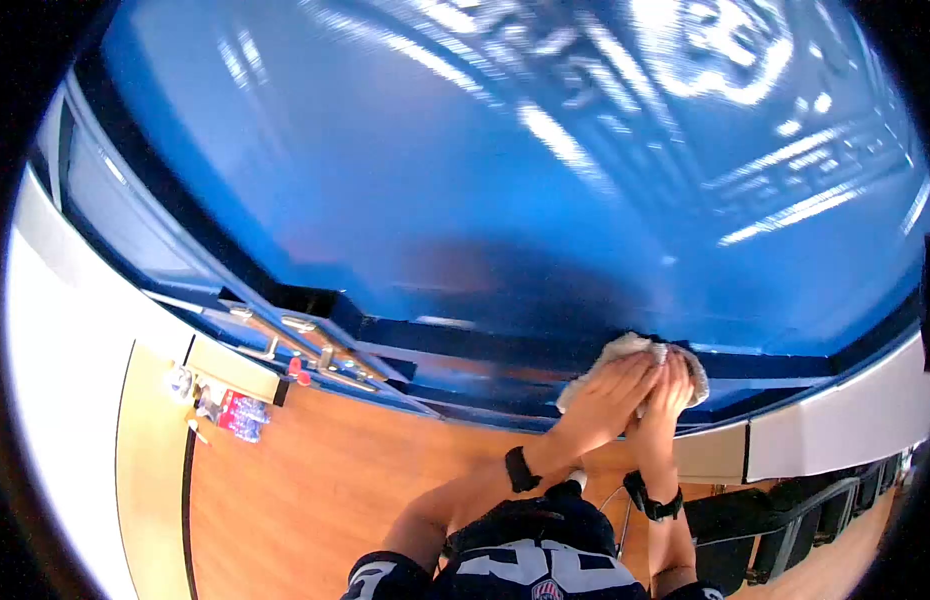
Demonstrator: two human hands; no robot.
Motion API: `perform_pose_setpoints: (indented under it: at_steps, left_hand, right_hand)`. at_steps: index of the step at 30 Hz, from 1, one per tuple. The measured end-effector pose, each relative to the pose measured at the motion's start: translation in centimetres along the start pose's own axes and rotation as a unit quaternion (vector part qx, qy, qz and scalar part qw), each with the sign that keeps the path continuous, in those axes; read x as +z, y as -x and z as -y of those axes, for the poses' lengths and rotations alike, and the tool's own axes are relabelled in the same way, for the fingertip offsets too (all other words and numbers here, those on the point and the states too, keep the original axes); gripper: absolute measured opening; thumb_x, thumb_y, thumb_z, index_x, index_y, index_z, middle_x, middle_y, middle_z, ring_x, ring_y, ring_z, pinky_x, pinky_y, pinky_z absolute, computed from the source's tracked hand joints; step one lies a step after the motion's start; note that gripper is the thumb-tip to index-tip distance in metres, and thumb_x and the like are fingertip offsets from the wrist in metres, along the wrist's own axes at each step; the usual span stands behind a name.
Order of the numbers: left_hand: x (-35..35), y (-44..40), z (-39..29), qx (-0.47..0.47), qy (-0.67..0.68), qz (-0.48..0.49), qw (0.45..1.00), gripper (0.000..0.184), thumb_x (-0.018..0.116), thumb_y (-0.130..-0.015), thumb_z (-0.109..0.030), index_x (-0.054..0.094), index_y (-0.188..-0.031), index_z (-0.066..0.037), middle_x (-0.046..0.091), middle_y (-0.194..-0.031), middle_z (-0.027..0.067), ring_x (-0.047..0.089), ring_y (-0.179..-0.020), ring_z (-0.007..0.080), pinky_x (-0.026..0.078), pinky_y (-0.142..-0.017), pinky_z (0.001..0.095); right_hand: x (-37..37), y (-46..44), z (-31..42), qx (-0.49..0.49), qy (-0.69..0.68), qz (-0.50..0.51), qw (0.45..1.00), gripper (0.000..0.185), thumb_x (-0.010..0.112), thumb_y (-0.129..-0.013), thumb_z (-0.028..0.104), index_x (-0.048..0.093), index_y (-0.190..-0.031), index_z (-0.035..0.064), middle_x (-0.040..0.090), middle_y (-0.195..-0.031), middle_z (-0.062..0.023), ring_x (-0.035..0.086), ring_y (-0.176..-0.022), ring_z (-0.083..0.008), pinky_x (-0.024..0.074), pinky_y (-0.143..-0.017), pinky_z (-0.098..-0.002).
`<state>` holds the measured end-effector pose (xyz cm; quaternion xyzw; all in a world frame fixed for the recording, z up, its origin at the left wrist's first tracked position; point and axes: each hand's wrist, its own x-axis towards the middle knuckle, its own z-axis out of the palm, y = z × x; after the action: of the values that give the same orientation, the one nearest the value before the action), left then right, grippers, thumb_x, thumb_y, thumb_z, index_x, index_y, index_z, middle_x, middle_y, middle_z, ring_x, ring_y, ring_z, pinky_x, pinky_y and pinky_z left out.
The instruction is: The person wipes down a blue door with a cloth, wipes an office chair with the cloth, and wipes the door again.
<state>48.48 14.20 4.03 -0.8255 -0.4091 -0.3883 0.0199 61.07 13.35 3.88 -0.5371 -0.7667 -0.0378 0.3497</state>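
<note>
A light grey cloth [623, 348] is bunched against the lower edge of a large glossy blue panel [455, 190]. My left hand [607, 402] presses on the cloth, its fingers held together. Right beside it, touching it, my right hand [669, 400] also grips the cloth. Parts of the cloth stick out above and on both sides of my hands. My palms and the cloth's underside are hidden. Each wrist wears a black band.
Dark chairs [785, 520] stand at the lower right. On the left, metal handles [325, 355] sit by the panel's frame. Farther down lie a red-and-blue package [243, 415] and small items. The wood-look floor [295, 500] spreads below.
</note>
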Motion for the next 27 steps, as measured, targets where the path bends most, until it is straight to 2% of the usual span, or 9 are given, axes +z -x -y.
perform_pose_setpoints:
  at_steps: [2, 5, 9, 13, 14, 17, 18, 22, 27]
  left_hand:
    - [-3.3, 2.6, 2.2, -0.033, -0.033, -0.023, 0.999, 0.057, 0.057, -0.071, -0.013, 0.046, -0.126, -0.003, 0.047, -0.125, 0.0138, 0.043, -0.120, 0.0272, 0.031, -0.102, 0.0405]
    - [-7.3, 6.1, 5.4, -0.092, -0.050, -0.076, 0.992, 0.057, 0.057, -0.071, -0.013, 0.045, -0.126, -0.004, 0.046, -0.127, 0.0131, 0.042, -0.120, 0.0286, 0.031, -0.101, 0.0436]
    - [-12.5, 8.6, 7.5, -0.210, -0.091, -0.063, 0.971, 0.059, 0.056, -0.072, -0.012, 0.041, -0.128, -0.004, 0.043, -0.128, 0.0148, 0.039, -0.122, 0.0322, 0.027, -0.103, 0.0477]
    - [-17.1, 9.5, 8.6, -0.292, -0.184, -0.029, 0.938, 0.052, 0.050, -0.078, -0.009, 0.039, -0.129, -0.002, 0.042, -0.129, 0.0144, 0.035, -0.126, 0.0288, 0.022, -0.106, 0.0485]
    - [-17.9, 9.5, 9.0, -0.298, -0.199, -0.024, 0.933, 0.052, 0.047, -0.077, -0.004, 0.039, -0.128, 0.000, 0.042, -0.130, 0.0145, 0.035, -0.126, 0.0284, 0.021, -0.107, 0.0476]
    - [-20.1, 9.8, 9.6, -0.311, -0.216, 0.008, 0.926, 0.051, 0.045, -0.077, -0.001, 0.038, -0.127, 0.002, 0.042, -0.130, 0.0160, 0.035, -0.126, 0.0299, 0.022, -0.107, 0.0455]
    - [-20.5, 9.5, 9.7, -0.316, -0.221, 0.019, 0.923, 0.051, 0.043, -0.077, 0.001, 0.037, -0.127, 0.004, 0.042, -0.129, 0.0178, 0.036, -0.125, 0.0313, 0.024, -0.107, 0.0433]
    - [-20.4, 9.8, 9.8, -0.311, -0.242, 0.035, 0.919, 0.055, 0.043, -0.076, 0.003, 0.033, -0.130, 0.005, 0.041, -0.130, 0.0190, 0.036, -0.124, 0.0330, 0.024, -0.107, 0.0436]
    - [-19.0, 10.5, 9.3, -0.296, -0.267, 0.029, 0.916, 0.067, 0.051, -0.075, 0.002, 0.023, -0.135, 0.005, 0.032, -0.136, 0.0227, 0.029, -0.129, 0.0369, 0.021, -0.109, 0.0469]
  right_hand:
    - [2.4, -0.3, 3.7, -0.023, -0.027, 0.038, 0.999, 0.069, 0.059, -0.073, 0.011, 0.030, -0.133, -0.0027, 0.030, -0.137, -0.0230, 0.027, -0.128, -0.0395, 0.0161, -0.105, -0.0512]
    - [5.0, -2.0, 8.5, -0.155, -0.046, 0.034, 0.986, 0.062, 0.054, -0.070, 0.008, 0.037, -0.127, -0.0093, 0.036, -0.134, -0.0225, 0.033, -0.125, -0.0384, 0.0221, -0.105, -0.0480]
    - [8.3, -2.9, 15.2, -0.181, 0.008, 0.059, 0.982, 0.052, 0.050, -0.076, 0.011, 0.042, -0.124, -0.0079, 0.039, -0.135, -0.0165, 0.037, -0.124, -0.0328, 0.0254, -0.105, -0.0414]
    - [12.0, -3.0, 20.5, -0.200, 0.008, 0.024, 0.979, 0.054, 0.047, -0.078, 0.021, 0.043, -0.126, -0.0039, 0.040, -0.135, -0.0142, 0.039, -0.123, -0.0290, 0.0248, -0.105, -0.0396]
    - [13.2, -3.0, 21.4, -0.218, 0.068, -0.017, 0.973, 0.056, 0.046, -0.079, 0.024, 0.041, -0.128, -0.0016, 0.040, -0.135, -0.0135, 0.039, -0.123, -0.0275, 0.0267, -0.105, -0.0380]
    - [14.6, -3.5, 23.9, -0.242, 0.110, 0.036, 0.963, 0.057, 0.049, -0.078, 0.025, 0.041, -0.129, 0.0007, 0.041, -0.135, -0.0131, 0.039, -0.122, -0.0269, 0.0288, -0.104, -0.0364]
    - [14.2, -3.8, 24.6, -0.221, 0.043, 0.077, 0.971, 0.057, 0.050, -0.078, 0.024, 0.040, -0.130, 0.0011, 0.041, -0.134, -0.0138, 0.038, -0.123, -0.0274, 0.0294, -0.104, -0.0358]
    - [16.3, -2.8, 24.6, -0.232, 0.019, 0.068, 0.970, 0.060, 0.051, -0.078, 0.025, 0.038, -0.132, 0.0017, 0.040, -0.135, -0.0151, 0.036, -0.125, -0.0288, 0.0311, -0.104, -0.0372]
    - [16.6, -2.5, 23.1, -0.285, 0.000, -0.001, 0.959, 0.061, 0.050, -0.078, 0.022, 0.035, -0.134, 0.0034, 0.037, -0.137, -0.0114, 0.036, -0.126, -0.0245, 0.0292, -0.106, -0.0366]
